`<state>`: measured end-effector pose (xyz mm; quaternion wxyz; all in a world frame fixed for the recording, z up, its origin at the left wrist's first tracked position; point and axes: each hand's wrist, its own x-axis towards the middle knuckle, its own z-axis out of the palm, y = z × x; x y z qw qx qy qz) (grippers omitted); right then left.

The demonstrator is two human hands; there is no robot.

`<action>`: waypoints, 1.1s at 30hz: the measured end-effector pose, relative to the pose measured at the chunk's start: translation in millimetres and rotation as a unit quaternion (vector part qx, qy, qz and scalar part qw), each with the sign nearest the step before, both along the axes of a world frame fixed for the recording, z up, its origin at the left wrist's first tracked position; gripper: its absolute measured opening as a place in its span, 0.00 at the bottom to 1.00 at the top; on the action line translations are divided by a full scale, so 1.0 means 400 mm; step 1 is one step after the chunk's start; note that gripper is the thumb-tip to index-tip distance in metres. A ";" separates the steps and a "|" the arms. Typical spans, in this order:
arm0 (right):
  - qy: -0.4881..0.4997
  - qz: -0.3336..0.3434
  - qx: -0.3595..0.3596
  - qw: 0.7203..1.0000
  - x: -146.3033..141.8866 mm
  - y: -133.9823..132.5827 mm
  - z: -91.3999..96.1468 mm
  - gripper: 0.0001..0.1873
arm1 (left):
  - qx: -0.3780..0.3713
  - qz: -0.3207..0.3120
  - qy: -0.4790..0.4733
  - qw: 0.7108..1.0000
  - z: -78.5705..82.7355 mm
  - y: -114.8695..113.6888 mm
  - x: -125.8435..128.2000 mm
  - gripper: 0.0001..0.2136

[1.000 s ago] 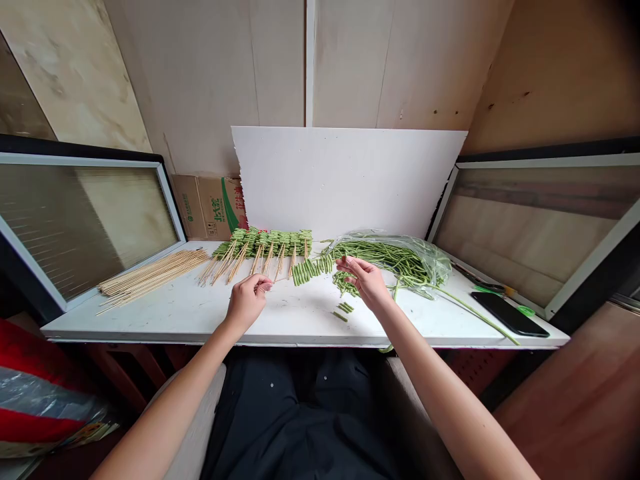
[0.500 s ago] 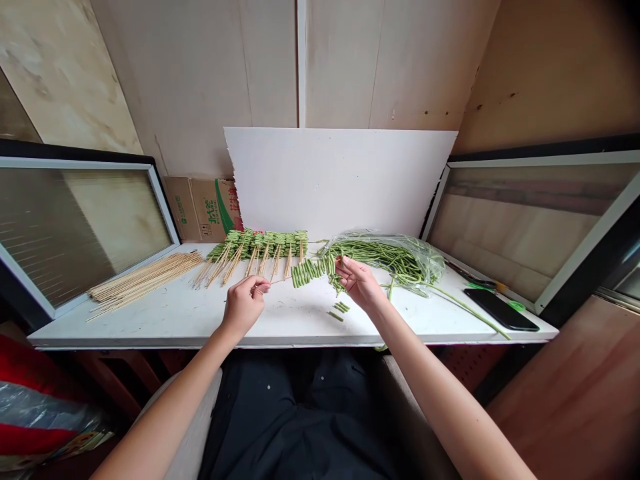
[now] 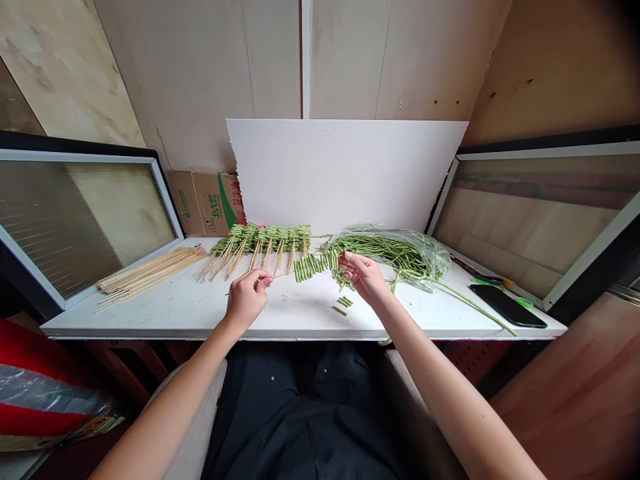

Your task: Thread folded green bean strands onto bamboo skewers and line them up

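My left hand [image 3: 249,293] is closed in a pinch on the bare end of a bamboo skewer [image 3: 284,274]. Cut green bean pieces [image 3: 316,265] sit side by side along the skewer's other half, threaded crosswise. At its far tip, my right hand [image 3: 367,277] pinches a bean piece, partly hidden by the fingers. Below the skewer, a few loose bean pieces [image 3: 343,305] lie on the white table [image 3: 300,320]. Behind the left hand are stacked several filled bean skewers [image 3: 270,239], their bare ends pointing towards me.
Bare bamboo skewers [image 3: 150,270] lie in a heap at the left. Long green beans [image 3: 385,250] spill from a clear plastic bag at the back right. A black phone [image 3: 507,307] rests near the right edge. A cardboard box [image 3: 197,203] and a white board [image 3: 345,173] stand behind.
The whole view has shifted slightly, so the scene sits a little up and to the right. Both hands keep their grip at the two ends of the skewer.
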<state>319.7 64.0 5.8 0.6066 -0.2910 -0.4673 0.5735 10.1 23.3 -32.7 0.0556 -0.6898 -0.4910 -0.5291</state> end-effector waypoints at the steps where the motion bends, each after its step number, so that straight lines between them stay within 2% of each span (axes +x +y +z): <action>1: -0.003 -0.008 0.000 1.000 -0.001 -0.002 0.002 0.21 | 0.005 0.003 0.004 1.000 0.001 -0.001 0.000 0.08; 7: -0.018 -0.044 0.007 0.999 -0.014 -0.007 0.006 0.22 | 0.020 0.013 0.010 1.000 0.000 -0.003 0.000 0.09; 13: -0.038 -0.084 0.024 0.995 -0.024 0.003 -0.013 0.22 | 0.000 0.021 0.013 1.000 -0.010 0.002 0.003 0.10; 17: -0.023 -0.072 0.025 0.997 -0.030 0.006 -0.021 0.21 | 0.007 0.021 0.013 1.000 -0.012 0.002 0.005 0.10; 25: -0.032 -0.104 0.027 0.994 -0.036 0.008 -0.037 0.23 | 0.029 0.025 0.025 0.999 -0.016 0.004 -0.001 0.10; 33: 0.000 -0.099 0.023 0.995 -0.053 0.010 -0.050 0.23 | 0.033 0.011 0.026 0.999 -0.020 0.002 0.005 0.11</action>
